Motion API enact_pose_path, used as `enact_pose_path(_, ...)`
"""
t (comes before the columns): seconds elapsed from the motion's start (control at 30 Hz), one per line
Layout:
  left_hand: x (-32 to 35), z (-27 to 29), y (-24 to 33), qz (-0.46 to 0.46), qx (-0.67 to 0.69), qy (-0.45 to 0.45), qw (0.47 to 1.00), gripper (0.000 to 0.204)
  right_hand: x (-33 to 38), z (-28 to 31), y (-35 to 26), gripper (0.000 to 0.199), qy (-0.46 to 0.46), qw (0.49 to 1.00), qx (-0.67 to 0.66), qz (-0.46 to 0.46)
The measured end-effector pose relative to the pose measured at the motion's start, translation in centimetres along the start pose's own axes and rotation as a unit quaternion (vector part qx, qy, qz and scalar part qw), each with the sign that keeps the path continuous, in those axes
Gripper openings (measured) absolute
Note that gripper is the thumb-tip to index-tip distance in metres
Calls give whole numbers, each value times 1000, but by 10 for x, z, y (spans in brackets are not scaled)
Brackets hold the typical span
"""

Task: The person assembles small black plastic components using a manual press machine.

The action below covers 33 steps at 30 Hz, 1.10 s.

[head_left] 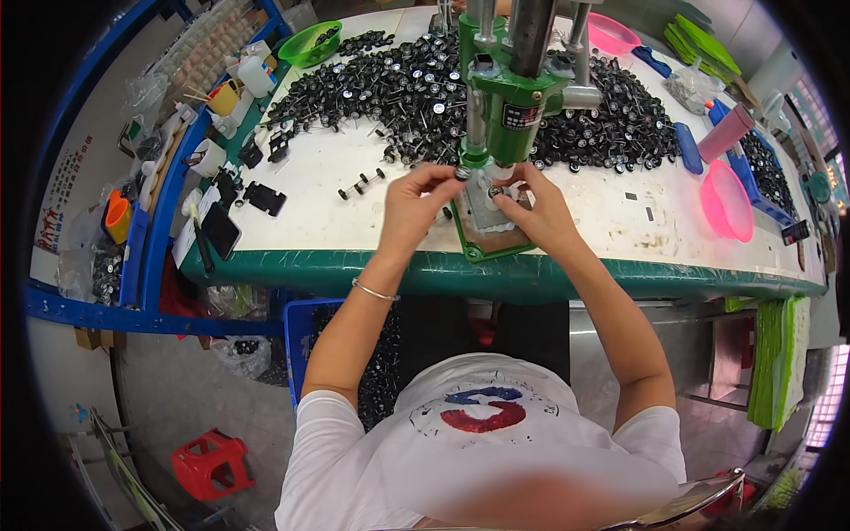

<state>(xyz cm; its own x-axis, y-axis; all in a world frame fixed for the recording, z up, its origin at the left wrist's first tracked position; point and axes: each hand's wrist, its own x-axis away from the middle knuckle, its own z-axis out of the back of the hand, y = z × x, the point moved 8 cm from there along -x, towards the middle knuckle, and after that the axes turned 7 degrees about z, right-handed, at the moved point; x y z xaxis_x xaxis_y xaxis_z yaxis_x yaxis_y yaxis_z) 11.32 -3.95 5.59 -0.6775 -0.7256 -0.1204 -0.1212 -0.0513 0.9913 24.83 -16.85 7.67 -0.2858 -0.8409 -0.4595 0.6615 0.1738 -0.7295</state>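
Observation:
My left hand (414,205) pinches a small black wheel (461,173) between thumb and fingertips, at the left of a green bench press (512,111). Across from it, my right hand (542,209) closes its fingertips on another small wheel (495,191) with a shiny centre. Both wheels are over the press's base plate (482,215), just under the ram; whether an axle joins them is too small to tell. A dark wheel (445,213) lies below my left fingers. Left of that hand rest a few wheel-and-axle pieces (362,184) on the white tabletop.
Heaps of black wheels with thin axles (381,93) spread behind and beside the press. A green bowl (310,46) stands far left, a pink basin (726,202) at right. A phone (219,230) lies near the left edge. A blue crate (301,350) sits below the table.

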Motion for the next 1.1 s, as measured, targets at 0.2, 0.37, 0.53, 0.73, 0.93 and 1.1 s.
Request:
enact_pose_path(0.2,4,-40,4,-15,-10,-31,999,11,1,1,19,40,-14,982,-150,-116)
enact_pose_path(0.37,2,-54,3,-8,55,-34,998,10,-9,53,39,32,113,960,-223,-124)
enact_pose_path(0.53,0,-55,-5,38,125,-34,991,10,-58,115,15,32,189,925,-317,-91)
enact_pose_path(0.73,-1,-53,-4,42,152,-32,987,11,-168,137,-92,22,171,877,-448,-23)
enact_pose_path(0.93,-3,-56,-2,40,129,-32,990,10,-209,123,-83,20,84,850,-519,-31)
enact_pose_path(1.1,-2,-56,-3,40,117,-43,991,9,-170,130,-115,28,45,793,-606,-41)
